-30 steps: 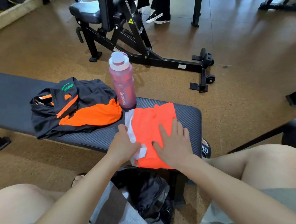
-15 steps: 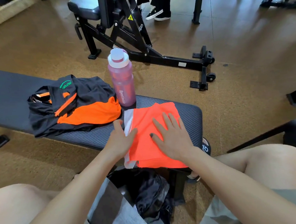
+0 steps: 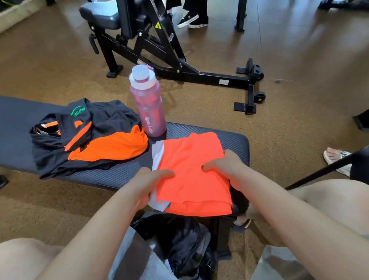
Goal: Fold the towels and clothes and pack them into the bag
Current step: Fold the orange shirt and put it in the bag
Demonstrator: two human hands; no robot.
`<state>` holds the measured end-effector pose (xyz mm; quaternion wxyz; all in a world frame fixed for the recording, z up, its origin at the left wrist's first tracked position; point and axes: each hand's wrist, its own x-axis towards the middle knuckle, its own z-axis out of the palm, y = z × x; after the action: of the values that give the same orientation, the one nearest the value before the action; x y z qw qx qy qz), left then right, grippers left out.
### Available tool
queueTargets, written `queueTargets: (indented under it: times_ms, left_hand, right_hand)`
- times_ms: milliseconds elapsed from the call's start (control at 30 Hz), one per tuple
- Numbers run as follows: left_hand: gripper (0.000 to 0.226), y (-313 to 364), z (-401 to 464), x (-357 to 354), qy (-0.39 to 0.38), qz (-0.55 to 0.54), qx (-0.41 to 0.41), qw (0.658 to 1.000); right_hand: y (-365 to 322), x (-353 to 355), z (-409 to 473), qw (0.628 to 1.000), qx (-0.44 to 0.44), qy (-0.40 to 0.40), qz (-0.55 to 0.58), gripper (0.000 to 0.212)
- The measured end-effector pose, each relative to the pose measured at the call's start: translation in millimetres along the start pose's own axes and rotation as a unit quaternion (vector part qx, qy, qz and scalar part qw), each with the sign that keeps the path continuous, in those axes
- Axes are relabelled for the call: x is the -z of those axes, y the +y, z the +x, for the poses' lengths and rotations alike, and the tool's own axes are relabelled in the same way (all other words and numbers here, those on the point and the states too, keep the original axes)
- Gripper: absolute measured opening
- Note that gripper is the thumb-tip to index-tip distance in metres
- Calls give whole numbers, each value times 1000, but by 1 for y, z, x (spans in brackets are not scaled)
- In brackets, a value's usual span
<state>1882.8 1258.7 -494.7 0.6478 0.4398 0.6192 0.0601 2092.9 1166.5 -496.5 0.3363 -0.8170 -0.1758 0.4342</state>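
Hands (image 3: 151, 181) (image 3: 227, 165) pinch folded shirt (image 3: 192, 172) edges.

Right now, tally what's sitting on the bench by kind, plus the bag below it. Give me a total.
Folded orange garment, held at its sides by the left hand and right hand: 1
Black and orange jacket: 1
Pink water bottle: 1
Black bag under the bench: 1
Total: 4
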Motion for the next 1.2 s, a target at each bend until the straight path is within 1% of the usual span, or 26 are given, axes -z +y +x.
queueTargets:
  times_ms: [67, 100, 167, 200, 233, 300, 367, 400, 467, 500, 533, 567, 633, 700, 767, 800, 833, 900, 933, 967, 1033, 1067, 1100, 1133, 1167, 1200]
  left_hand:
    - [77, 0, -1, -1, -12, -14, 10, 1000]
    - [69, 1, -3, -3, -20, -15, 13, 1000]
    - [49, 0, -5, -7, -36, -13, 14, 999]
    - [43, -2, -5, -8, -39, -9, 8, 999]
    - [43, -3, -5, -10, -34, 3, -8, 999]
    - [44, -4, -6, -12, -7, 48, -75, 996]
    - [44, -1, -11, -16, 11, 93, -149, 984]
    - [48, 0, -17, -19, 9, 122, -191, 974]
    - [62, 0, -23, -25, -7, 205, -265, 942]
    - [65, -1, -22, -26, -4, 239, -279, 930]
    - [62, 3, -29, -26, 0, 250, -273, 929]
    - [58, 4, -29, -25, 7, 245, -256, 935]
    - [53, 9, -37, -22, -3, 208, -238, 949]
    - [36, 14, -48, -21, -27, 189, -259, 947]
    - [18, 17, -57, -22, -62, 162, -256, 951]
    - [17, 18, -61, -20, -100, 123, -240, 958]
    - [21, 18, -63, -17, -140, 67, -218, 964]
    - [39, 25, -69, -11, -204, -55, -155, 965]
    - [48, 28, -71, -9, -219, -89, -129, 963]
    - [50, 29, -73, -7, -215, -87, -120, 965]
    - [34, 24, -72, 0, -156, -3, -147, 977]
    - [24, 18, -67, 8, -94, 68, -176, 977]
    - [15, 11, -61, 19, -27, 159, -215, 963]
    - [8, 2, -55, 34, 15, 267, -247, 931]
    - [8, -8, -51, 48, 13, 371, -264, 890]
    - [10, -20, -51, 58, -24, 466, -258, 846]
  right_hand:
    - [-1, -3, -1, 1000, 19, -9, 1, 33]
    - [-3, -5, -2, 999, 30, -10, -20, 33]
    - [-7, -9, -3, 997, 51, 0, -58, 45]
    - [-10, -11, -5, 996, 60, -2, -62, 50]
    - [-11, -12, -6, 996, 68, -3, -66, 52]
    - [-15, -13, -15, 991, 100, -1, -93, 53]
    - [-21, -18, -27, 984, 140, 3, -108, 50]
    - [-26, -24, -34, 983, 155, -11, -100, 51]
    - [-34, -36, -45, 985, 157, -76, -13, 48]
    - [-38, -43, -49, 983, 144, -111, 38, 42]
    - [-40, -47, -51, 979, 127, -137, 78, 38]
    - [-42, -51, -51, 976, 114, -153, 104, 38]
    - [-39, -55, -55, 971, 99, -166, 139, 46]
    - [-34, -59, -60, 970, 94, -154, 165, 56]
    - [-28, -60, -60, 963, 69, -159, 205, 61]
    - [-25, -59, -60, 954, 51, -178, 238, 59]
    - [-22, -57, -59, 943, 35, -196, 267, 54]
    - [-18, -54, -61, 930, 16, -224, 292, 32]
    - [-13, -54, -62, 926, 9, -234, 296, 24]
    - [-9, -55, -63, 923, 4, -242, 300, 24]
    - [0, -57, -63, 926, 22, -249, 282, 33]
    - [7, -58, -62, 940, 44, -236, 244, 37]
    - [12, -58, -63, 954, 70, -217, 196, 40]
    - [19, -58, -63, 963, 92, -197, 157, 42]
    - [26, -60, -64, 968, 108, -182, 133, 43]
    - [32, -62, -68, 970, 130, -173, 111, 44]
